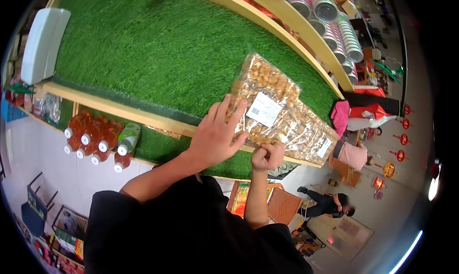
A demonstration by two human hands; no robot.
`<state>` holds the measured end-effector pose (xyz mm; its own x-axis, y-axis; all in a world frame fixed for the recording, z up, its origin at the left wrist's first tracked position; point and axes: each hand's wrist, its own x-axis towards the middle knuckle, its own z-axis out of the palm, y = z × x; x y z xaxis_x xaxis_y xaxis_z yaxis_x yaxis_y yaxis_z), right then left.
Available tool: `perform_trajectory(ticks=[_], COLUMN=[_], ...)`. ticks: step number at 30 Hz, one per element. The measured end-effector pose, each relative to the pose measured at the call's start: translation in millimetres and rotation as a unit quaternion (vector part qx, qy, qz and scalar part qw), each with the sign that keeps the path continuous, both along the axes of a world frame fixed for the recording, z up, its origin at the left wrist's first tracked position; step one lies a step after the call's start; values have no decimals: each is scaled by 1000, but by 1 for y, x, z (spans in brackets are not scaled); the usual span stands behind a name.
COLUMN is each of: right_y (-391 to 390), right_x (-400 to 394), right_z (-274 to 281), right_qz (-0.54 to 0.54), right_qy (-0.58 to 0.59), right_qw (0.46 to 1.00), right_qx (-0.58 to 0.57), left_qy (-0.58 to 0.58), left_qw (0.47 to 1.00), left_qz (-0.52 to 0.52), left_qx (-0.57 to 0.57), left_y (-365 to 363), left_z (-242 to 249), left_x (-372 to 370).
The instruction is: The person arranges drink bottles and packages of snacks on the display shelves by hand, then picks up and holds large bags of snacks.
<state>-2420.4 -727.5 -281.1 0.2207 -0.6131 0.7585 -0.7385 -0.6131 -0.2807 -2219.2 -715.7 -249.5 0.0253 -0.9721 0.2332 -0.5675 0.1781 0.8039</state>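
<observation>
Clear plastic packs of golden-brown, lumpy snack pieces lie on green artificial turf [143, 59]. The nearer snack pack [270, 78] carries a white printed label [264, 109]. Beside it, to the right, another snack pack [306, 133] has a smaller label [324, 148]. My left hand [215, 135] is open, its spread fingers resting on the near pack's left edge, close to the label. At the packs' front edge my right hand [268, 157] is closed with its fingers curled together. Whatever lies in that pinch, if anything, is hidden.
A wooden rim [119, 107] borders the turf. Bottles of reddish drink [95, 135] and a green-labelled bottle [129, 135] stand on a lower shelf. A white box [45, 44] is at far left. Stacked cans [322, 6] are beyond; people are in the background at right.
</observation>
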Motion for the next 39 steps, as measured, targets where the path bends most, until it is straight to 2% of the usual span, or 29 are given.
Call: perform_trajectory(ticks=[6, 7, 9, 11, 12, 13, 15, 17, 19, 21, 22, 23, 24, 25, 26, 27, 28, 29, 31, 33, 34, 35, 36, 37, 38, 39], right_y=[3, 8, 14, 39, 53, 70, 86, 84, 68, 47, 38, 23, 12, 2, -4, -7, -13, -4, -2, 33, 46, 69, 90, 121, 142, 161], right_x=[1, -1, 8, 17, 26, 33, 55, 76, 92, 111, 123, 130, 134, 140, 146, 148, 145, 149, 116, 102, 82, 75, 61, 48, 45, 43], right_z=[0, 0, 8, 17, 12, 3, -30, -79, -123, -159, -184, -201, -220, -236, -244, -250, -266, -255, -329, -316, -332, -314, -310, -299, -266, -240], right_qz=[-29, -41, -49, 5, 49, 84, 122, 93, 39, 93, 64, 114, 143, 172, 163, 147, 145, 117, 126, 112, 179, 146, 159, 132, 92, 54], right_qy=[-17, -20, -59, -127, -132, -133, -43, -22, 25, 107, 151, 190, 202, 213, 202, 191, 174, 179, 191, 139, 42, 54, 43, 24, -13, -5], right_qw=[999, 999, 996, 992, 989, 984, 969, 935, 879, 849, 843, 824, 834, 842, 815, 784, 698, 691, 693, 710, 678, 687, 648, 661, 597, 596], right_qx=[-12, 23, 34, 3, 40, 80, 212, 342, 474, 509, 512, 521, 493, 464, 518, 572, 679, 691, 683, 681, 712, 710, 743, 739, 797, 801], left_qy=[-9, -3, -15, 26, 81, 83, 313, 194, 144, 193, 262, 331, 345, 407, 461, 504, 542, 546, 533, 497, 476, 459, 439, 454, 468, 454], left_qw=[1000, 1000, 1000, 999, 996, 996, 945, 959, 932, 884, 826, 755, 753, 727, 691, 671, 649, 644, 692, 731, 748, 763, 793, 781, 767, 763], left_qz=[5, 8, 21, -19, 7, 30, 31, 33, -32, -95, -71, -47, -33, 72, 174, 219, 257, 257, 257, 251, 253, 255, 273, 268, 264, 251], left_qx=[8, 7, 11, -18, -26, -24, 83, 204, 330, 414, 494, 564, 559, 548, 529, 498, 468, 469, 414, 395, 387, 376, 323, 335, 351, 385], left_y=[1, 4, 17, 33, 46, 65, 100, 123, 149, 181, 183, 185, 187, 188, 187, 185, 182, 179, 166, 163, 166, 172, 181, 193, 199, 204], left_z=[4, 4, 5, 14, 24, 22, 7, -46, -121, -243, -259, -272, -286, -301, -315, -331, -342, -339, -327, -342, -353, -363, -385, -386, -377, -350], left_x=[2, 2, 10, 24, 33, 41, 57, 56, 44, 21, 25, 28, 26, 25, 26, 28, 31, 35, 45, 43, 39, 34, 26, 25, 17, 11])
